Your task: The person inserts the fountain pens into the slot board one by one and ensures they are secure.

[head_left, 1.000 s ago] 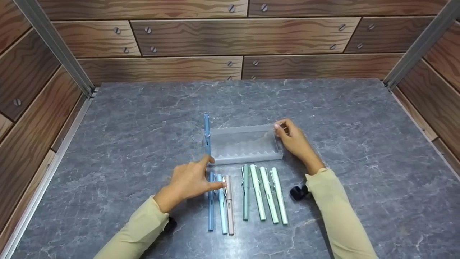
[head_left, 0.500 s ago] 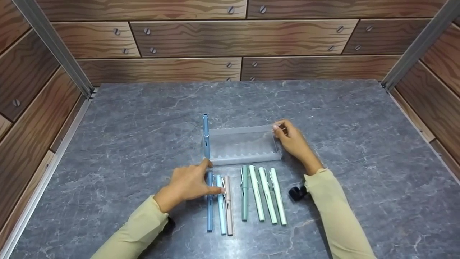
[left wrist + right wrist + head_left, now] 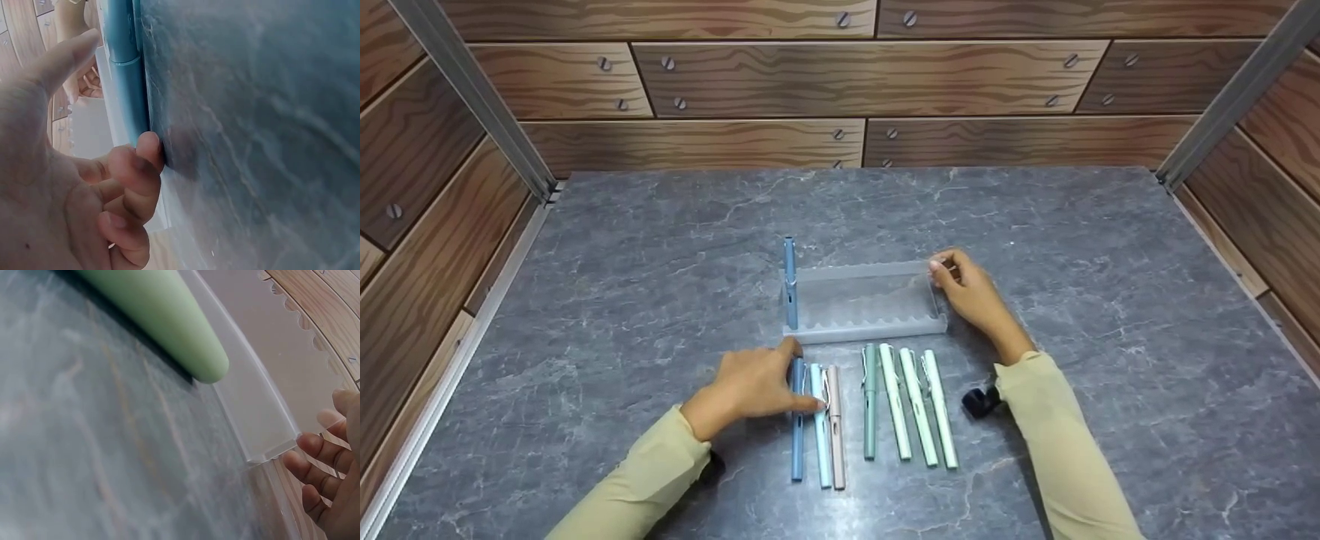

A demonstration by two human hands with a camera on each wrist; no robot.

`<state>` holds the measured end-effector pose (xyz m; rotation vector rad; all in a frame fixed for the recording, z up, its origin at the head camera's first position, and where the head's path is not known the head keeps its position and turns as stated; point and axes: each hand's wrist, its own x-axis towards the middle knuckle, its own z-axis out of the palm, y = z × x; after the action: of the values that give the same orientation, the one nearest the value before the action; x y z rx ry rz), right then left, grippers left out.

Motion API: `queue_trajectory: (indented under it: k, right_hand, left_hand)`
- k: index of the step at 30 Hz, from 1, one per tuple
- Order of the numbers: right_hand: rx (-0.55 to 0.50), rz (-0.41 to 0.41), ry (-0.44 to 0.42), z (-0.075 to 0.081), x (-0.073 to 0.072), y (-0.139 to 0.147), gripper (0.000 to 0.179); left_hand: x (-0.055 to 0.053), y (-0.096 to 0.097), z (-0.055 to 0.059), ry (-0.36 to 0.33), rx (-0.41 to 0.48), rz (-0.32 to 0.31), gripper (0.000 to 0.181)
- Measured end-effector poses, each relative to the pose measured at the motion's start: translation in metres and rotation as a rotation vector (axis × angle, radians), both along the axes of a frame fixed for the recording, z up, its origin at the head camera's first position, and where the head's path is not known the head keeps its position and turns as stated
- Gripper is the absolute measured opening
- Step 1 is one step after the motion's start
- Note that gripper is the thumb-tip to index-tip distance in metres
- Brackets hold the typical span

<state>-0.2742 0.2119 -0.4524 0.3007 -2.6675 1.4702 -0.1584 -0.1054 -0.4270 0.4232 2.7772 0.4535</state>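
Our left hand spreads its thumb wide from its fingers over a blue pen on the table. Our right hand pinches the clear tray's far right corner; another blue pen sits at its left end.

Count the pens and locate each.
8: a blue pen on the clear tray, far left; in front of it, left to right, another blue pen, light blue pen, brown pen, dark green pen, three pale green pens.
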Motion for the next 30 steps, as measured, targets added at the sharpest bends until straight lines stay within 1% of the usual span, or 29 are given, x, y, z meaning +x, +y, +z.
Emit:
queue_trajectory:
  k: [7,15,23,30]
  right_hand:
    - [0.001,0.0,-0.012,0.0001,0.0006,0.0006,0.025]
    - [-0.006,-0.002,-0.006,0.0007,0.0005,0.0004,0.025]
    - [-0.024,0.001,-0.01,-0.0007,0.0007,0.0014,0.024]
    - [-0.027,0.004,-0.01,-0.0008,0.0008,0.0012,0.023]
  left_hand:
    - [0.0004,-0.0007,-0.0001,-0.022,0.007,-0.024,0.078]
    - [-0.0012,-0.0036,-0.0004,-0.052,0.031,-0.03,0.078]
    - [-0.0026,-0.0049,-0.0001,-0.073,0.039,0.006,0.079]
    - [-0.0029,-0.0069,-0.0021,-0.086,0.094,0.037,0.078]
